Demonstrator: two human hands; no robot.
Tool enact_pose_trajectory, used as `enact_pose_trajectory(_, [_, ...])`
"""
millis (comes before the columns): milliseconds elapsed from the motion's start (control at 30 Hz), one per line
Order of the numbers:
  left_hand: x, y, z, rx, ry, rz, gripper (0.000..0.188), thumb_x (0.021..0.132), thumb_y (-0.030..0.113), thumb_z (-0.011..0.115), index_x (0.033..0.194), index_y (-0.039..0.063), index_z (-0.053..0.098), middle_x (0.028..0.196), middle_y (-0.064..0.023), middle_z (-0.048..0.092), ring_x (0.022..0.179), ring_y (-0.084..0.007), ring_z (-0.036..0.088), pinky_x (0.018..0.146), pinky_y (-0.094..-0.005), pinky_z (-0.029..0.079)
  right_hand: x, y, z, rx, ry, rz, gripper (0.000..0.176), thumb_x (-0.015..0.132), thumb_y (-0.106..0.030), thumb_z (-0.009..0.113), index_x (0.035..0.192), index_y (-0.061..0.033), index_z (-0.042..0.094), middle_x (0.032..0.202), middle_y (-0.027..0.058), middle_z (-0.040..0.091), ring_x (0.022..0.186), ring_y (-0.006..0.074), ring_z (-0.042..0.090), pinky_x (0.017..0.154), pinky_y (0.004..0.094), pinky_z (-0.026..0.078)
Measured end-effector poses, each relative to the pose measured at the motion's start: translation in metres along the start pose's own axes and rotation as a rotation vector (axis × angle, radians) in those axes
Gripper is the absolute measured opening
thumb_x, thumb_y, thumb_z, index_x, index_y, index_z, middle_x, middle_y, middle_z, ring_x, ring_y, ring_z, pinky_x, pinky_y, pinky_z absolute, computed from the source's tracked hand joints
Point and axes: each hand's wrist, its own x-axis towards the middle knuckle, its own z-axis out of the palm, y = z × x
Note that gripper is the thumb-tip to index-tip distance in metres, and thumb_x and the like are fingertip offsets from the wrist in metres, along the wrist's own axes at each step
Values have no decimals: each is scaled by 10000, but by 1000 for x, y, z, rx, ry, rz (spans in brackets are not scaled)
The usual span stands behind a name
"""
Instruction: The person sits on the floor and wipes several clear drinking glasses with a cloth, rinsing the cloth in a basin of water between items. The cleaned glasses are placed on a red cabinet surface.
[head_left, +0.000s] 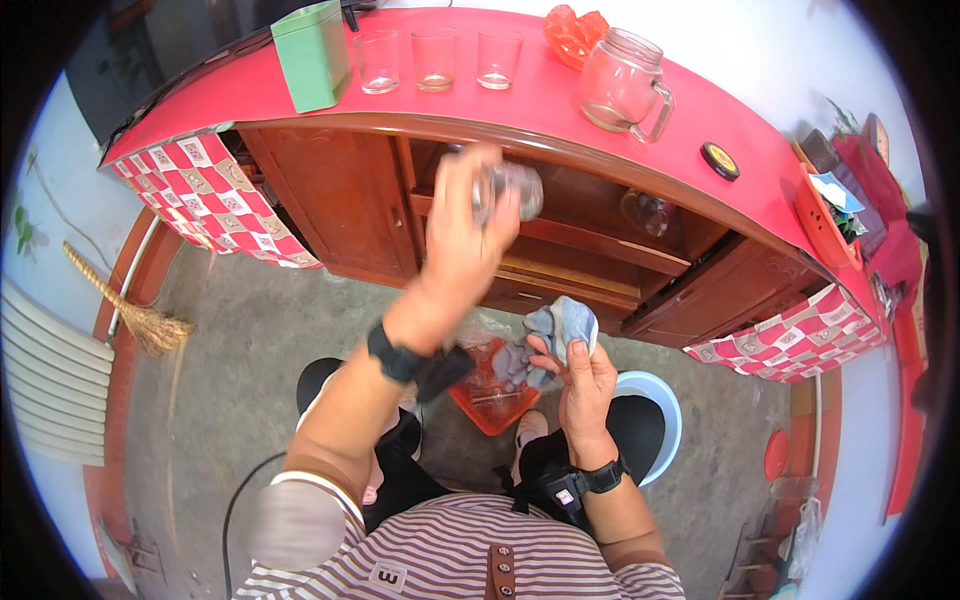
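My left hand (469, 217), blurred by motion, grips a small clear glass vessel (525, 191) in front of the cabinet's upper shelf; the vessel's exact kind is unclear. My right hand (585, 367) holds a crumpled blue-grey cloth (570, 326), part of which hangs down over a red plastic basket (487, 420) on the floor. Above on the red cabinet top (525, 97) stand three drinking glasses in a row, the rightmost (499, 60) nearest a glass jug with a handle (619, 90). A round black lid (720, 161) lies to the right of the jug.
A green container (311, 60) stands left of the glasses, a red plastic bag (574, 37) behind the jug. Another glass vessel (649, 210) sits inside the wooden cabinet (337, 202). A blue bucket (667, 397) is by my right knee, an orange basket (821, 217) far right, a broom (154, 326) left.
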Motion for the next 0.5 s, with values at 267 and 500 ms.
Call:
enact_pose_trajectory(267, [135, -59, 55, 527, -241, 253, 456, 828, 273, 705, 1117, -19, 508, 973, -245, 588, 877, -411, 577, 751, -444, 500, 4, -7, -17, 10, 65, -20, 383, 975, -273, 544, 1216, 23, 578, 1142, 163, 652, 908, 294, 686, 708, 321, 548])
enact_pose_trajectory(500, [154, -89, 71, 690, -437, 179, 464, 834, 351, 703, 991, -51, 534, 827, -292, 595, 852, -462, 580, 718, -511, 483, 10, -10, -35, -6, 147, -33, 343, 990, -235, 522, 1199, 29, 587, 1109, 142, 652, 874, 261, 685, 675, 282, 519])
